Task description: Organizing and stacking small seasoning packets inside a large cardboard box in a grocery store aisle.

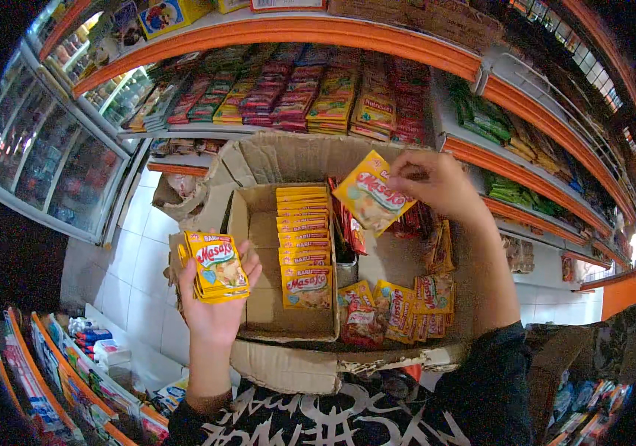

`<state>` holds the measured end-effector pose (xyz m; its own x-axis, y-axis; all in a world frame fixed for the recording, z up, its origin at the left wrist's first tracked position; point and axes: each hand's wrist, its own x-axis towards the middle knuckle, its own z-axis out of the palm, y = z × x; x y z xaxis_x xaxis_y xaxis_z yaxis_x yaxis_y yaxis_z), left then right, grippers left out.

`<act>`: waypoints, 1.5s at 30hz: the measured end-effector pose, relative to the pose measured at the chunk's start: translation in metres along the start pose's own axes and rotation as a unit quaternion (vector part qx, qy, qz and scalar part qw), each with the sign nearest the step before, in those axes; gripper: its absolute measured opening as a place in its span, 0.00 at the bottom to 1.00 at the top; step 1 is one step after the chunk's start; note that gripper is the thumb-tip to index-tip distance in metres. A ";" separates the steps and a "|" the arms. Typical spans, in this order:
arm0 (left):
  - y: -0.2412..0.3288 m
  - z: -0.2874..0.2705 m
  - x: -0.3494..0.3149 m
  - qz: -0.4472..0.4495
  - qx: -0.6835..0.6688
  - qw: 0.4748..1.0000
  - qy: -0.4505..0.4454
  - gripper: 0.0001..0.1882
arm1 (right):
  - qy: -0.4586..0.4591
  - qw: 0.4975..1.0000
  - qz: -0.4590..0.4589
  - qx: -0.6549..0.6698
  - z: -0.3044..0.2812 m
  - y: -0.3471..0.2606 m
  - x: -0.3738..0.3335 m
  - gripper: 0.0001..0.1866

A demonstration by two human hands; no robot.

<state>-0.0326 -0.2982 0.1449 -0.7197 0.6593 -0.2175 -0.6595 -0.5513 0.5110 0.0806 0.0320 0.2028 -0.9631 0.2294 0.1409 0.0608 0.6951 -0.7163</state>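
A stack of yellow seasoning sachets (221,269) rests in my left hand (210,316), fingers curled round its edges, beside the open cardboard box (277,368). My right hand (433,182) pinches one yellow seasoning sachet (374,195) by its side, tilted above the box. Inside, a smaller carton (251,305) on the left contains an overlapping row of yellow sachets (305,286). Loose yellow sachets (403,308) lie at the box's lower right. Red packets (348,230) are partly hidden behind the raised sachet.
Beyond the box, an orange-edged shelf (288,33) stands over rows of colourful packets (281,97). More shelving (548,201) runs along the right. A glass-door fridge (50,141) is at the left, with a packet rack (58,372) at the lower left. White tiles (136,275) cover the floor.
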 end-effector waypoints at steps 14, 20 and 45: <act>0.002 -0.006 0.008 0.009 -0.023 0.999 0.022 0.27 | -0.111 0.805 0.184 0.553 0.037 0.023 0.020 0.17; 0.000 0.000 0.005 0.010 -0.022 0.999 0.031 0.29 | -0.337 0.832 0.176 0.404 0.055 -0.003 0.007 0.19; 0.000 0.001 0.008 0.005 -0.011 0.999 0.047 0.26 | -0.327 0.909 0.057 0.251 0.066 -0.008 0.004 0.30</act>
<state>-0.0385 -0.2925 0.1440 -0.7426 0.6032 -0.2912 -0.6564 -0.5688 0.4956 0.0588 -0.0175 0.1633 -0.9183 -0.2876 -0.2721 0.2003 0.2553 -0.9459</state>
